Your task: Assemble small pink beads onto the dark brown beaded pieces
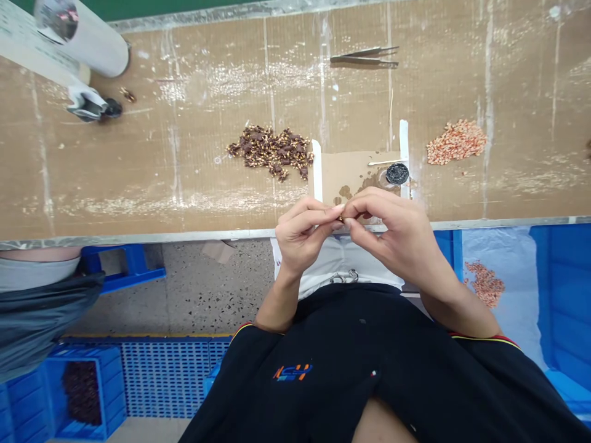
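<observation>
My left hand (pixel 302 232) and my right hand (pixel 392 229) meet fingertip to fingertip at the table's front edge. Both are closed in a pinch around a tiny brown-gold part (pixel 340 218), mostly hidden by the fingers. Just beyond them a cardboard work pad (pixel 339 169), wet-spotted and edged with white strips, lies on the table. At its right side stands a small round pot with a black, crinkled top (pixel 397 174), and a cotton swab (pixel 384 163) lies beside it. Left of the pad is a pile of dark brown pieces with gold-coloured bits (pixel 274 151).
Right of the pad lies a heap of small orange-and-white pieces (pixel 457 143). Tweezers (pixel 364 56) rest farther back. A white cylinder (pixel 87 37) stands at the far left. Blue crates (pixel 113 381) are below the table, and another person's leg (pixel 39 289) shows at left.
</observation>
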Motion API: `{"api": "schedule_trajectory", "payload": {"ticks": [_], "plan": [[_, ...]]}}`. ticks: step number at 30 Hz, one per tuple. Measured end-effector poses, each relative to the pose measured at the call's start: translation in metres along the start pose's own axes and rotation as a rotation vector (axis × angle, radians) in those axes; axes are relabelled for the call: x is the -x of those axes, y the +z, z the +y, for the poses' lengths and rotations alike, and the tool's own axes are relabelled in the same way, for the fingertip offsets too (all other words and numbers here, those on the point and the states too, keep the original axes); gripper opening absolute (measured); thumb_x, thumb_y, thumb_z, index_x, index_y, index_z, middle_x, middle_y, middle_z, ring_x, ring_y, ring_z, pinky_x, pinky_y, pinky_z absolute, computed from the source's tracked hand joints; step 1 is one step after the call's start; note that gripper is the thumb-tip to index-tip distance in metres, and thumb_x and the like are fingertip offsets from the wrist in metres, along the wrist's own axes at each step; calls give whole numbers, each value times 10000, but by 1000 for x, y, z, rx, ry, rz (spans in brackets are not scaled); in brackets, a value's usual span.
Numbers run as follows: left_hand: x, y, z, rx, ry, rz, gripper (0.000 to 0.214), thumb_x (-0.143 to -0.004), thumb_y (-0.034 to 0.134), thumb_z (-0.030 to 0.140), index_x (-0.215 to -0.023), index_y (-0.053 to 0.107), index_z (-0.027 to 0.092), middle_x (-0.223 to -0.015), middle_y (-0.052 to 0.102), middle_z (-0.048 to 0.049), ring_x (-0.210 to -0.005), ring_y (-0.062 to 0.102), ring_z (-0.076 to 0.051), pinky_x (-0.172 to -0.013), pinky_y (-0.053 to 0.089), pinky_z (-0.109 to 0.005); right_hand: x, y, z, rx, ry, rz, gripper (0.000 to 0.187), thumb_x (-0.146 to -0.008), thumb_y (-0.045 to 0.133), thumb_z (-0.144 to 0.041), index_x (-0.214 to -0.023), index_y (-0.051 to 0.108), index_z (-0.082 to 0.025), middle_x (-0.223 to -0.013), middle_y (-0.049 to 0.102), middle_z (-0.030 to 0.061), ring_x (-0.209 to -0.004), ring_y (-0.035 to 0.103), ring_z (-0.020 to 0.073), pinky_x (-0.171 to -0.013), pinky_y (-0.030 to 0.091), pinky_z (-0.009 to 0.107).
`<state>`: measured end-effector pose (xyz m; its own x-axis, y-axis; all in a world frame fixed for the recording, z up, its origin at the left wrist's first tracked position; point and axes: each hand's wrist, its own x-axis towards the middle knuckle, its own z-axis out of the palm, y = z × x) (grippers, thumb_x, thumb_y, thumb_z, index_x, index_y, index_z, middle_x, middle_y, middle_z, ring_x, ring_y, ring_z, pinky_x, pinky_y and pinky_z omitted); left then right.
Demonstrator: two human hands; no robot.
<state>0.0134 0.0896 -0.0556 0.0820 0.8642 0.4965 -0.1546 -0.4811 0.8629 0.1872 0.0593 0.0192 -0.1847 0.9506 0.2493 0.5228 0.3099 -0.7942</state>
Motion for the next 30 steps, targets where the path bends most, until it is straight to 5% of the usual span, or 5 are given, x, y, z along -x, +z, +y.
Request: {"api": "schedule_trajectory", "payload": {"ticks": [8, 14, 21, 25, 30], "plan": [[3, 1, 6, -103, -59, 31, 296, -926, 882, 237, -1166, 877, 410, -784, 747, 33, -668, 667, -102, -585, 536, -241, 8, 4, -4, 170, -44, 19, 171, -1058, 584, -144, -999, 708, -248, -988, 797, 62, -880, 756, 215, -764, 586, 331], [5, 2, 2, -63, -97, 69, 147, -936, 882, 299, -1082, 872, 312, -881, 800, 0, -742, 730, -104, -647, 588, -228, 9, 13, -1, 95, -26, 71, 200, -1055, 581, -144, -1067, 751, -249, -1056, 820, 69, -913, 777, 204, -796, 626, 328], [8, 6, 5, -15, -171, 125, 172, -941, 875, 397, -1028, 810, 264, -925, 804, -20, -824, 781, -134, -711, 641, -262, 8, 14, 0, -94, 145, 154, 83, -1033, 693, -263, -991, 765, -254, -925, 811, 35, -780, 757, 176, -709, 644, 302], [8, 10, 6, -8, -153, 116, 152, -960, 856, 408, -1022, 800, 281, -939, 832, -18, -839, 792, -151, -729, 650, -304, 8, 19, 3, -374, 343, 89, 328, -1032, 741, -540, -919, 718, -234, -792, 761, 21, -684, 722, 164, -620, 601, 286], [7, 10, 8, 77, -119, 91, 138, -954, 857, 296, -1084, 828, 332, -1019, 872, 0, -941, 827, -168, -798, 672, -328, 6, 20, 7, -548, 377, 57, 462, -967, 781, -668, -864, 689, -227, -743, 720, 2, -660, 682, 148, -621, 584, 280]]}}
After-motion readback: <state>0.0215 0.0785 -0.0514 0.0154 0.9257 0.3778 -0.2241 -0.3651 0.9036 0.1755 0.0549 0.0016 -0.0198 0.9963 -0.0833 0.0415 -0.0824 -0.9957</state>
